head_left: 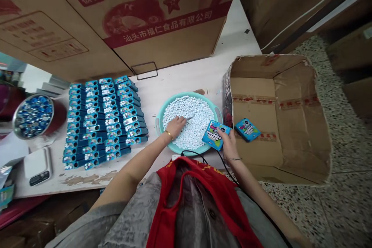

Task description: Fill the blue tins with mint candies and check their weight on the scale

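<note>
My left hand (pixel 176 126) reaches over the small white candies (pixel 190 104) heaped in a mint-green basin (pixel 159 126). Its fingers are together at the surface of the heap, and a thin greyish thing shows by the fingertips, too small to name. Gripped in my right hand (pixel 229 146) is a blue candy box (pixel 213 135), tilted, its printed front facing up, over the basin's right edge. Another blue candy box (pixel 247 130) lies in the open cardboard carton (pixel 252 85) to the right.
Rows of blue boxes (pixel 107 122) with round holes stand left of the basin. Farther left are a metal bowl (pixel 33 117) of shiny blue wrapped pieces and a white scale (pixel 37 166). Large cartons (pixel 174 42) wall the back. A black cable (pixel 195 152) runs along the front.
</note>
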Demonstrator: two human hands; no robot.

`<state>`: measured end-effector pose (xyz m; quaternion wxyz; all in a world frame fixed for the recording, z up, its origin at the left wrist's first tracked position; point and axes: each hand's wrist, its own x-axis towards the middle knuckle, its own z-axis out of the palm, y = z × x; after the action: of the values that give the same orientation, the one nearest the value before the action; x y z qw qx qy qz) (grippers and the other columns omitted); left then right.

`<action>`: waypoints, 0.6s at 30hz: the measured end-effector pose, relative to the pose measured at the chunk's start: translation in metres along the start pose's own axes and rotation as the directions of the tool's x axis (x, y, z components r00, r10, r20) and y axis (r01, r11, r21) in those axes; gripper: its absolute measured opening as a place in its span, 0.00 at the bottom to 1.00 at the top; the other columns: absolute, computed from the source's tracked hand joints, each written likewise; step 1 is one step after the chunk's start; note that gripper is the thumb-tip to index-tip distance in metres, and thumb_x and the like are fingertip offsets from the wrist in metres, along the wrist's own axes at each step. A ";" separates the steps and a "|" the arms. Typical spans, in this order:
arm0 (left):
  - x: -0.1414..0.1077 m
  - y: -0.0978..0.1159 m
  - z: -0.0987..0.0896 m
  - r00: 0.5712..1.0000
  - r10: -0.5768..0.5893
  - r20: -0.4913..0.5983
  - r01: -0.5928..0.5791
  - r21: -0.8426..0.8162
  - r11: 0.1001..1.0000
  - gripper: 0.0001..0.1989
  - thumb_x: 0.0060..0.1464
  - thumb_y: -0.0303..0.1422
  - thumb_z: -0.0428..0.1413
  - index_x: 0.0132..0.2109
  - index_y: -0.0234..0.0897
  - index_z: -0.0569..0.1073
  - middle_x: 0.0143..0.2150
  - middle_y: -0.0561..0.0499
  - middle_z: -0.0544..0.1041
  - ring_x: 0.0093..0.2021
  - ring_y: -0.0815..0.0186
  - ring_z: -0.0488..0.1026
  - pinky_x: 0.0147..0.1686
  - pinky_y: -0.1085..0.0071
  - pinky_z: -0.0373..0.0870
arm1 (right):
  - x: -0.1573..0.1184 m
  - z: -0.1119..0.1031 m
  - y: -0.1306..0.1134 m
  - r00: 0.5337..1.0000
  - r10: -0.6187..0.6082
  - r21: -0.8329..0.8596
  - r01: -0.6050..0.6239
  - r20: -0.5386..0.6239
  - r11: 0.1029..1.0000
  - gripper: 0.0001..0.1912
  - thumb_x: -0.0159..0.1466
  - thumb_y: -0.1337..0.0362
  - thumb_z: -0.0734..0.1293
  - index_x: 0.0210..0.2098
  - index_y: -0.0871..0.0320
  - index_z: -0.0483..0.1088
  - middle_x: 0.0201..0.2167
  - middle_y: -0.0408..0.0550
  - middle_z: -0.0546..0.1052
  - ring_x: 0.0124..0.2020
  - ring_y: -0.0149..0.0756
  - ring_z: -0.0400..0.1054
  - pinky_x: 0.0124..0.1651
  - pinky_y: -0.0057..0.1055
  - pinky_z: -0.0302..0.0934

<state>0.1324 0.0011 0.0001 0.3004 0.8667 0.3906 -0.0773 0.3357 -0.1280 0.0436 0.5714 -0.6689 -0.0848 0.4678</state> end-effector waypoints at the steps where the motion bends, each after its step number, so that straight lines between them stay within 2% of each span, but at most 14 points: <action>1: 0.000 0.003 0.006 0.999 0.028 0.026 -0.027 -0.017 0.999 0.16 0.59 0.23 0.44 0.52 0.35 0.68 0.49 0.41 0.69 0.50 0.57 0.65 0.51 0.59 0.64 | 0.000 0.000 0.003 1.000 0.002 0.001 -0.002 -0.001 1.000 0.18 0.51 0.57 0.72 0.39 0.56 0.69 0.35 0.41 0.78 0.36 0.37 0.73 0.40 0.37 0.70; 6: -0.014 0.017 0.026 0.989 0.108 0.102 -0.094 -0.130 0.987 0.22 0.52 0.19 0.46 0.53 0.36 0.68 0.50 0.44 0.71 0.50 0.60 0.67 0.51 0.63 0.66 | 0.003 -0.002 0.010 1.000 0.007 0.011 -0.007 0.030 1.000 0.19 0.55 0.54 0.70 0.43 0.55 0.68 0.38 0.44 0.78 0.37 0.37 0.74 0.42 0.41 0.70; 10: -0.016 0.017 0.028 0.985 0.137 0.105 -0.109 -0.232 0.966 0.23 0.49 0.19 0.47 0.53 0.34 0.68 0.50 0.45 0.72 0.50 0.62 0.69 0.53 0.65 0.66 | -0.001 -0.001 0.004 0.995 -0.048 -0.015 0.049 0.083 0.999 0.20 0.54 0.53 0.71 0.43 0.55 0.68 0.40 0.45 0.78 0.39 0.38 0.74 0.45 0.43 0.68; 12: -0.017 0.012 0.020 0.985 0.148 0.092 -0.118 -0.271 0.955 0.23 0.49 0.20 0.48 0.53 0.33 0.67 0.50 0.44 0.72 0.50 0.62 0.69 0.53 0.65 0.66 | -0.004 -0.001 -0.002 0.990 -0.101 -0.044 0.106 0.101 0.993 0.20 0.52 0.55 0.73 0.42 0.55 0.69 0.39 0.45 0.77 0.40 0.38 0.72 0.47 0.42 0.67; 15: -0.021 -0.001 -0.005 0.984 0.171 0.058 -0.145 -0.307 0.940 0.21 0.51 0.23 0.49 0.54 0.32 0.66 0.50 0.43 0.71 0.50 0.62 0.69 0.53 0.64 0.66 | -0.007 -0.001 -0.009 0.973 -0.202 -0.110 0.215 0.116 0.971 0.22 0.49 0.58 0.75 0.42 0.55 0.70 0.39 0.44 0.76 0.43 0.38 0.70 0.53 0.41 0.63; 17: -0.025 -0.009 -0.029 0.982 0.184 0.032 -0.165 -0.311 0.936 0.20 0.53 0.24 0.49 0.54 0.32 0.65 0.50 0.42 0.71 0.50 0.61 0.69 0.52 0.63 0.66 | -0.004 0.000 -0.011 0.931 -0.330 -0.232 0.359 0.155 0.904 0.22 0.51 0.58 0.74 0.44 0.56 0.69 0.41 0.46 0.75 0.44 0.40 0.68 0.54 0.41 0.61; 18: -0.028 -0.012 -0.043 0.982 0.190 0.020 -0.174 -0.310 0.935 0.20 0.54 0.24 0.48 0.54 0.32 0.65 0.50 0.42 0.71 0.50 0.61 0.69 0.52 0.62 0.66 | -0.002 0.001 -0.012 0.895 -0.402 -0.309 0.444 0.191 0.841 0.21 0.53 0.58 0.73 0.45 0.56 0.69 0.41 0.48 0.74 0.45 0.41 0.68 0.54 0.42 0.61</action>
<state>0.1004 0.0148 0.0397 0.4469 0.8397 0.3083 -0.0091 0.3389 -0.1249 0.0548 0.5284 -0.6942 -0.3447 0.3465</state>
